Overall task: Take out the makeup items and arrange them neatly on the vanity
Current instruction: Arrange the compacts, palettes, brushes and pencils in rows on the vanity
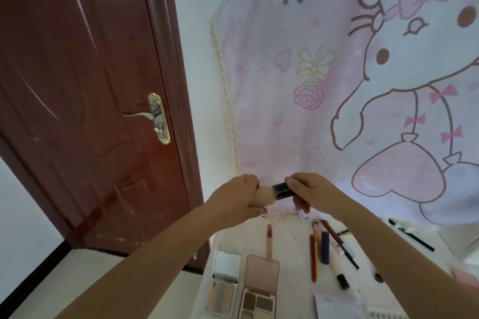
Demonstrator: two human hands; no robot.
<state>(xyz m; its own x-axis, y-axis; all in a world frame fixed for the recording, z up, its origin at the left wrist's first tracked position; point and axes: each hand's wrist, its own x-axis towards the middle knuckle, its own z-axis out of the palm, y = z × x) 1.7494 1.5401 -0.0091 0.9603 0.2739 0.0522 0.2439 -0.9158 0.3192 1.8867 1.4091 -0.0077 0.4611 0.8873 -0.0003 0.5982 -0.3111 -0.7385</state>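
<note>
Head view: I've got a makeup brush (269, 193) held up in the air above the far end of the worktop (290, 267). Left hand (234, 195) wraps the pale bristle end, right hand (303, 190) pinches the dark handle.

Progress, my read: roughly mid-task. Already laid out below: two open palettes (259, 290) side by side, a pink lipstick (269, 241) beyond them, a row of pencils (320, 251) to the right, roughly parallel.

Left to do: brush needs a spot, probably near the pencils. Black pen (412, 234) far right lies apart from the row. Can't tell what's still unpacked.
</note>
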